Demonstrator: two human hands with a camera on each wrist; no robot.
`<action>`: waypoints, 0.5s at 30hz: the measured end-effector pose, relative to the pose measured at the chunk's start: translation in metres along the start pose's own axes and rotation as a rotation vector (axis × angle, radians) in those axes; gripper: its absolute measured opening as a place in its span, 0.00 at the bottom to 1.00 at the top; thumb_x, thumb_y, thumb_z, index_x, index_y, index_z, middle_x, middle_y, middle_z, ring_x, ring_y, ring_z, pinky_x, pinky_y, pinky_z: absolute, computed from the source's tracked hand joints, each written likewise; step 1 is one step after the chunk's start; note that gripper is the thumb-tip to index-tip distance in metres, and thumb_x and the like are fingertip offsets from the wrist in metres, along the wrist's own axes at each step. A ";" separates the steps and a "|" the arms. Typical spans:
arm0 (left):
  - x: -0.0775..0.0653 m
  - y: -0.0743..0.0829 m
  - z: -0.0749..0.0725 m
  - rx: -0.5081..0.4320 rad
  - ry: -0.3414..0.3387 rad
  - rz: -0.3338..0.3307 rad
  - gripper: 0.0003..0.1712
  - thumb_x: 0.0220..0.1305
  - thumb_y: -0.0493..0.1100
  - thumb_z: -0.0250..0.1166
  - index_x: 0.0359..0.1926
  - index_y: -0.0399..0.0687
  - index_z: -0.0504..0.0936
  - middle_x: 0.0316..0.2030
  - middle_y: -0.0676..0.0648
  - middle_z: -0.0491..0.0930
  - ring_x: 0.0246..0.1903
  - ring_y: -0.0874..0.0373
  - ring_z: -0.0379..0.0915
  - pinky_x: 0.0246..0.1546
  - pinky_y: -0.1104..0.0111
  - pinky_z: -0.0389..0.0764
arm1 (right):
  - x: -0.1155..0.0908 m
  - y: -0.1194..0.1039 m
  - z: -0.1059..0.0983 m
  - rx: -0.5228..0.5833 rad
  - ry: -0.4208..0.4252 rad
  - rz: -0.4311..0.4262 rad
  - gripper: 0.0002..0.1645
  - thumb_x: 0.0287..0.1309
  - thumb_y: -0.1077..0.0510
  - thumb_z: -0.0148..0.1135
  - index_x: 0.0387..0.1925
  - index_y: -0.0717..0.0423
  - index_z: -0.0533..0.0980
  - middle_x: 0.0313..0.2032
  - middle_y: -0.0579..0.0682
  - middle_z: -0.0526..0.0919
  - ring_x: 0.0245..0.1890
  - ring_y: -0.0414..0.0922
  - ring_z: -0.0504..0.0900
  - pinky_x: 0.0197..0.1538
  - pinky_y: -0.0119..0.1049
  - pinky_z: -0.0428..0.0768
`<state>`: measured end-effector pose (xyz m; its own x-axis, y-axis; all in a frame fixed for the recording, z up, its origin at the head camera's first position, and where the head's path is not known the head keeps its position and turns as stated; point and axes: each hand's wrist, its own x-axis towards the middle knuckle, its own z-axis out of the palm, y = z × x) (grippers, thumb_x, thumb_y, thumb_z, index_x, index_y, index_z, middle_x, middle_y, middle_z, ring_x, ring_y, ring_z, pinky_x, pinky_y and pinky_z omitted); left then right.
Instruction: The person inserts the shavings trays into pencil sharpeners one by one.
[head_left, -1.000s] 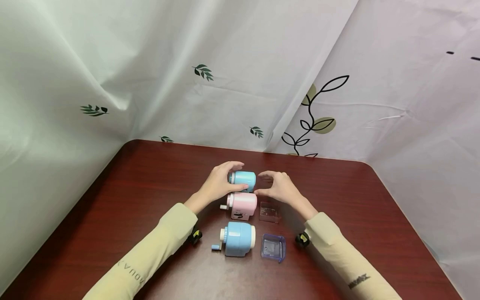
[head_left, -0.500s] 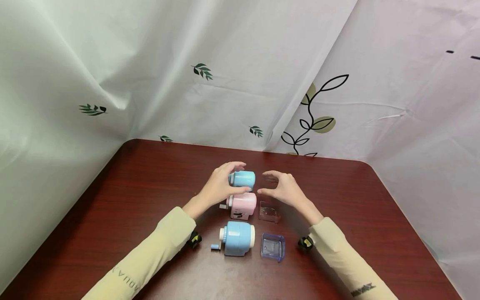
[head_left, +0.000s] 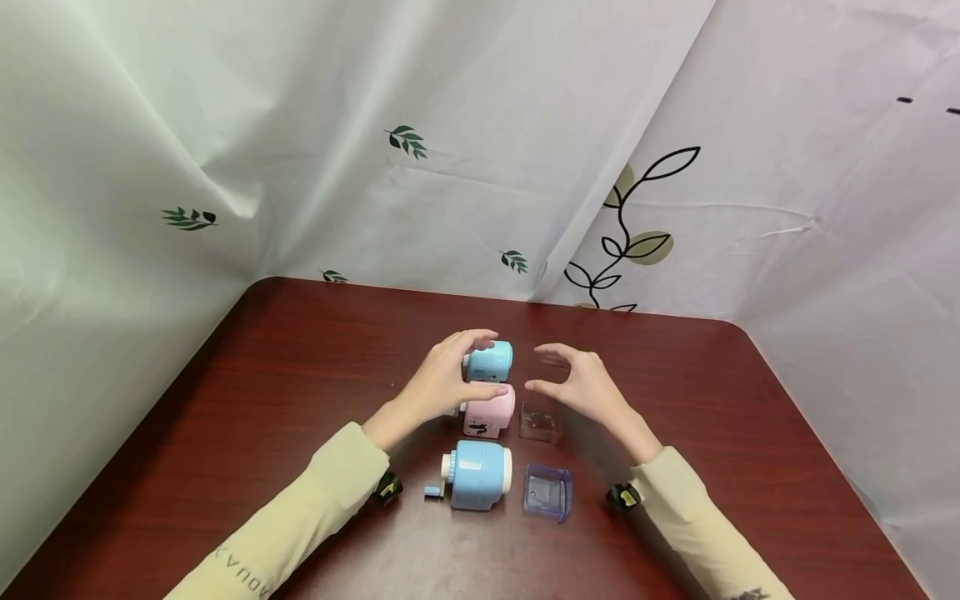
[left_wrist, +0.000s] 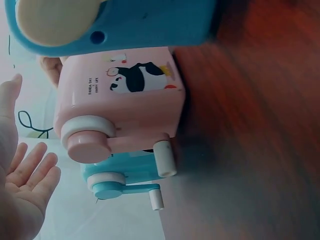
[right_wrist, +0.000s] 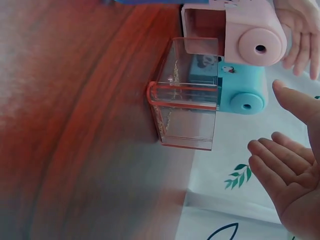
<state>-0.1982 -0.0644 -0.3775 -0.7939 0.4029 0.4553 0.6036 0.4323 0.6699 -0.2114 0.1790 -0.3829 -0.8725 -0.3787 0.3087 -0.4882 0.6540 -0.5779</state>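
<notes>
Left hand [head_left: 435, 383], thumb spread from gently curved fingers, empty, above the pink sharpener [head_left: 491, 412] standing on the table [head_left: 315, 358]; right hand [head_left: 588, 385], likewise spread and empty, near the clear drawer [head_left: 538, 427].

The left sleeve [head_left: 300, 508] is coloured pale yellow-green and printed with dark lettering [head_left: 243, 572]; the right sleeve [head_left: 693, 517] is coloured alike. Beside each cuff [head_left: 366, 454], a black, yellow-marked device [head_left: 387, 488] is seen.

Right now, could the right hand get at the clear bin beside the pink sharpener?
Probably yes: the right hand holds nothing and hovers near the clear bin, with nothing visible covering it or blocking the way.
</notes>
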 end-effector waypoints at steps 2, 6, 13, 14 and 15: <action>-0.002 0.000 0.000 0.000 -0.004 0.000 0.42 0.42 0.55 0.73 0.58 0.51 0.68 0.49 0.48 0.74 0.49 0.63 0.66 0.50 0.58 0.73 | -0.003 0.000 -0.002 -0.010 0.000 -0.003 0.33 0.39 0.42 0.71 0.49 0.52 0.75 0.44 0.55 0.82 0.44 0.42 0.79 0.48 0.43 0.76; -0.006 0.000 0.001 0.025 -0.025 0.001 0.42 0.43 0.55 0.72 0.59 0.50 0.67 0.50 0.50 0.74 0.49 0.61 0.67 0.49 0.59 0.73 | -0.009 0.000 -0.006 -0.025 -0.001 -0.001 0.35 0.39 0.42 0.71 0.50 0.53 0.74 0.45 0.54 0.81 0.45 0.43 0.78 0.48 0.44 0.75; -0.012 0.000 0.003 0.046 -0.053 0.004 0.40 0.42 0.55 0.72 0.58 0.51 0.68 0.50 0.51 0.74 0.49 0.62 0.68 0.49 0.60 0.72 | -0.021 0.002 -0.008 -0.064 0.001 0.011 0.36 0.39 0.40 0.70 0.50 0.53 0.75 0.46 0.53 0.81 0.45 0.45 0.78 0.47 0.46 0.75; -0.013 0.000 0.003 0.045 -0.055 0.009 0.40 0.42 0.55 0.72 0.57 0.51 0.69 0.51 0.50 0.74 0.49 0.61 0.68 0.50 0.60 0.71 | -0.022 0.003 -0.008 -0.063 -0.003 0.011 0.36 0.39 0.40 0.70 0.50 0.53 0.75 0.45 0.53 0.81 0.44 0.46 0.78 0.46 0.46 0.76; -0.013 -0.001 0.004 0.046 -0.057 0.014 0.40 0.42 0.54 0.72 0.57 0.50 0.69 0.51 0.49 0.74 0.50 0.61 0.68 0.52 0.59 0.70 | -0.024 0.003 -0.008 -0.065 -0.008 0.009 0.36 0.39 0.39 0.70 0.50 0.53 0.75 0.45 0.53 0.81 0.44 0.46 0.78 0.46 0.47 0.76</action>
<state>-0.1878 -0.0672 -0.3862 -0.7809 0.4539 0.4292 0.6182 0.4629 0.6353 -0.1924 0.1953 -0.3865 -0.8770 -0.3776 0.2972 -0.4805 0.6987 -0.5300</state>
